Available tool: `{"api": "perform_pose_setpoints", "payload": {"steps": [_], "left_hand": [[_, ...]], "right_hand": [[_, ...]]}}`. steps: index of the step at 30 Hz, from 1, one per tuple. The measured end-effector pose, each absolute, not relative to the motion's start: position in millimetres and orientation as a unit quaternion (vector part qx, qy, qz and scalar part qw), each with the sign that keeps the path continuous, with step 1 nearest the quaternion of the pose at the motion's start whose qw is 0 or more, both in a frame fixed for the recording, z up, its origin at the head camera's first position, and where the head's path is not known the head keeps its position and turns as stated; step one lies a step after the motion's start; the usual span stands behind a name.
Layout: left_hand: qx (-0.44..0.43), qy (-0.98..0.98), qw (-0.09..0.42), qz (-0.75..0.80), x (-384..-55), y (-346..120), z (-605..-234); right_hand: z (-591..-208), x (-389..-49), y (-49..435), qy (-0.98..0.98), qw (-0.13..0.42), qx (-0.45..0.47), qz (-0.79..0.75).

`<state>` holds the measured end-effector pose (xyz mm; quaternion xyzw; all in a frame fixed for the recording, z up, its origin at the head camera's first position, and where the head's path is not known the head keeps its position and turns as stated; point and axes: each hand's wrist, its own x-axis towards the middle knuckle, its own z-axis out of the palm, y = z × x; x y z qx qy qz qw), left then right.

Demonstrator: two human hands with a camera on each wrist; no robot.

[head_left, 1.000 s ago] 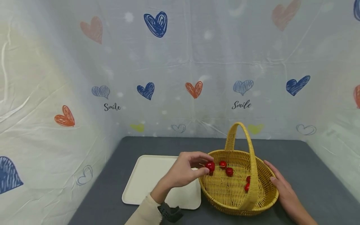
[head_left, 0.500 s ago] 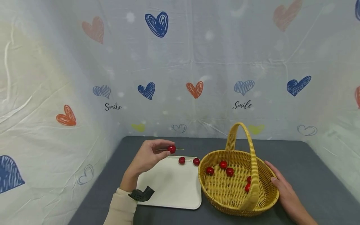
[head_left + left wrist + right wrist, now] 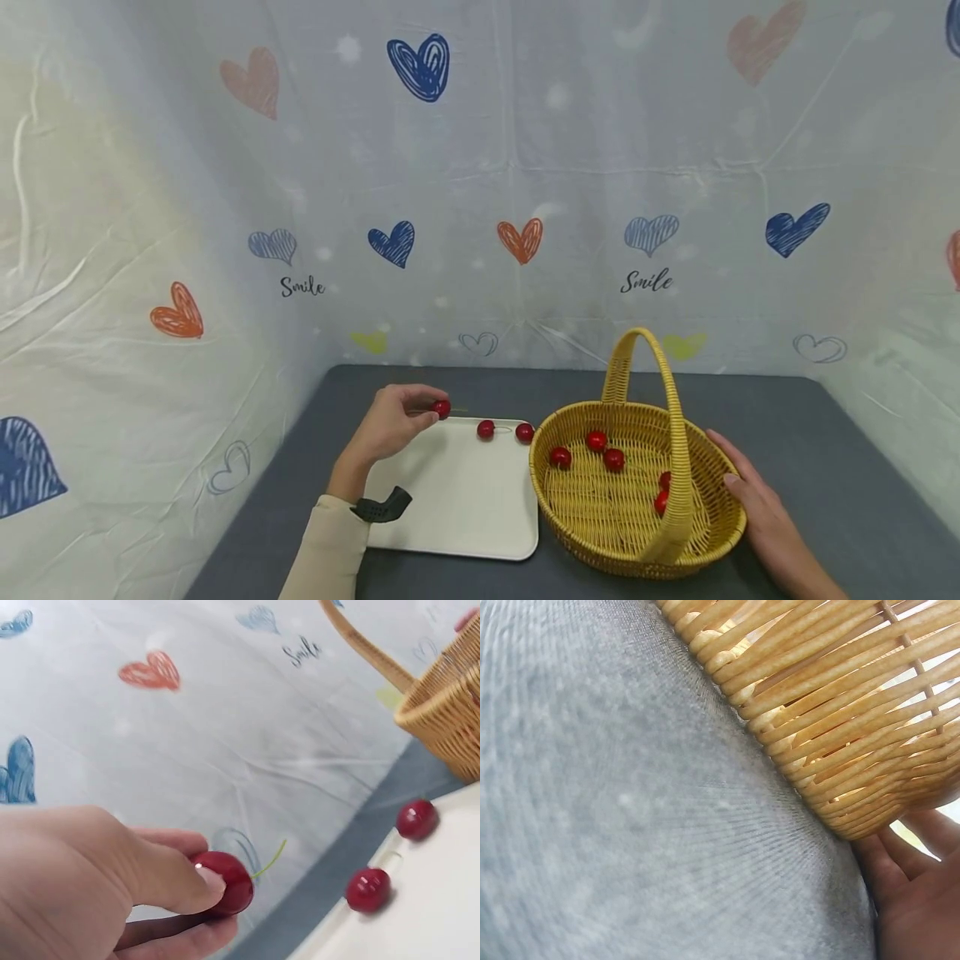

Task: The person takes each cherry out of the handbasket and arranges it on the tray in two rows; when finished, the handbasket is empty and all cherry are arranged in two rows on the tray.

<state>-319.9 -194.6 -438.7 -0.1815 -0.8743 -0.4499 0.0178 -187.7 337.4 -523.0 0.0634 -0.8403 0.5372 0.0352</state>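
Observation:
My left hand [image 3: 392,423] pinches a red cherry [image 3: 441,408] between thumb and fingers, over the far left corner of a cream tray [image 3: 465,508]. The cherry's green stem [image 3: 271,859] points away from the hand in the left wrist view. Two more cherries lie along the tray's far edge, one near the middle [image 3: 486,430] and one beside the basket [image 3: 524,432]. At the right, my right hand [image 3: 765,508] holds the side of a yellow wicker basket [image 3: 600,546], thumb at the rim and fingers against the outer wall. Several cherries [image 3: 613,460] lie inside the basket.
The basket's tall arched handle [image 3: 678,450] rises over its opening. A dark grey tabletop [image 3: 285,517] lies under everything. White cloth [image 3: 450,167] printed with hearts hangs behind and at both sides.
My left hand has carried a cherry leftward from above the basket's left rim to the tray's far left corner, lowering slightly at the end. The right hand and basket have stayed put.

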Motion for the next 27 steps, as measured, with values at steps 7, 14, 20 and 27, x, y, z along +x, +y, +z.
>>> {"api": "perform_pose_setpoints", "payload": {"steps": [7, 14, 20, 27], "left_hand": [[-0.147, -0.886, 0.01, -0.441, -329, -185, -464], [-0.136, -0.896, 0.024, -0.422, -335, -176, -485], [-0.138, -0.908, 0.047, -0.393, -337, -173, -495], [-0.136, -0.918, 0.057, -0.368, -335, -174, -490]], "right_hand": [[-524, -188, 338, -0.839, 0.036, 0.064, 0.539], [-525, -187, 338, -0.839, 0.032, 0.062, 0.54], [-524, -188, 336, -0.841, 0.033, 0.058, 0.536], [-522, -188, 337, -0.844, 0.029, 0.057, 0.532]]}}
